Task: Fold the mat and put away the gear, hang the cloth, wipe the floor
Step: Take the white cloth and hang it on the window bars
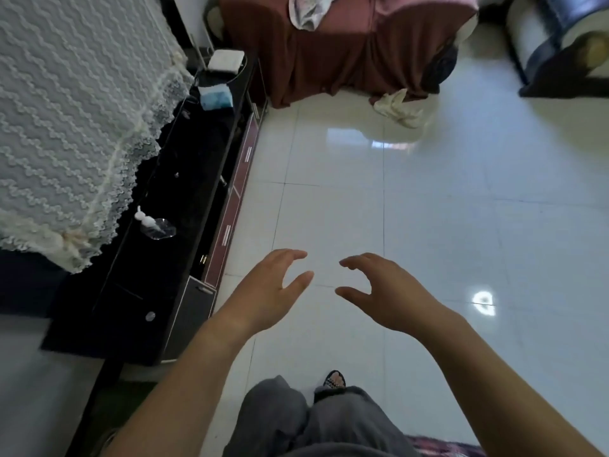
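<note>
A crumpled cream cloth point(400, 107) lies on the glossy white tiled floor point(461, 232) at the foot of a piece of furniture draped in a maroon cover point(333, 51). My left hand point(268, 286) and my right hand point(384, 290) are both stretched out in front of me above the floor, fingers relaxed and slightly curved, holding nothing. The cloth is well beyond both hands. A patterned pink edge, maybe a mat point(438, 446), shows at the bottom of the view by my legs.
A low black cabinet point(184, 179) runs along the left, carrying a clear bottle point(156, 225), a blue tissue pack point(216, 95) and a white box point(225, 60). White lace fabric point(75, 120) hangs over it. A pale garment point(309, 9) lies on the maroon cover. Dark furniture point(560, 44) stands at top right.
</note>
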Tool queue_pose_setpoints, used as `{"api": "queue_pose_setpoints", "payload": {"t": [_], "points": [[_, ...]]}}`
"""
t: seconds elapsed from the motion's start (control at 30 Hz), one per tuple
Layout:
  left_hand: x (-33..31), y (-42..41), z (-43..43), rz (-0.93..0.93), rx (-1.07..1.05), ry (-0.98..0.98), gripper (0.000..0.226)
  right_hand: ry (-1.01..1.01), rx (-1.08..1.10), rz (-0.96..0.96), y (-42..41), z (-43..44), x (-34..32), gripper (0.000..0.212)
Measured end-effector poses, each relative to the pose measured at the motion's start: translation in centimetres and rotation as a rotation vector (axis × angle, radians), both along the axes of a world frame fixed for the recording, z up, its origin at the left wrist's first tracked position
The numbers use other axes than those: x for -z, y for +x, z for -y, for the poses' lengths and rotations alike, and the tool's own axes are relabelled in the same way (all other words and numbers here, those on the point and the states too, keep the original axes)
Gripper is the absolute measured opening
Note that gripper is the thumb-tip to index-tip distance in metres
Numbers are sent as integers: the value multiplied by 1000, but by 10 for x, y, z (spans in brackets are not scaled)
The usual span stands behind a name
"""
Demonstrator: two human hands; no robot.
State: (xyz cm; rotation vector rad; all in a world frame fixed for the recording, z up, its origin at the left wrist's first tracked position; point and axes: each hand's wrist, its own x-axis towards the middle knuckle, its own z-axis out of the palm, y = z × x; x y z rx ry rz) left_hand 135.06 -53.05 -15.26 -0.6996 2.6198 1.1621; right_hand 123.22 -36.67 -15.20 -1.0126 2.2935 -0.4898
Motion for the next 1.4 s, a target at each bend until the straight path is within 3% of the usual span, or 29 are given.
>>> {"api": "queue_pose_setpoints", "payload": {"t": [0.27, 0.47, 0.63, 0.87, 1.4], "points": [[22, -99, 21, -4, 88, -41, 44, 42, 67, 89, -84, 0, 24, 46], [48, -227, 42, 3, 150, 16, 47, 91, 167, 125, -198, 16, 28, 44], [31, -342, 77, 6, 228, 11, 50, 125, 185, 90, -301, 44, 3, 46], [3, -480, 106, -142, 245, 16, 47, 59, 281, 28, -424, 65, -15, 49], [0, -841, 108, 26, 405, -129, 47, 13, 327, 38, -770, 59, -5, 50]]}}
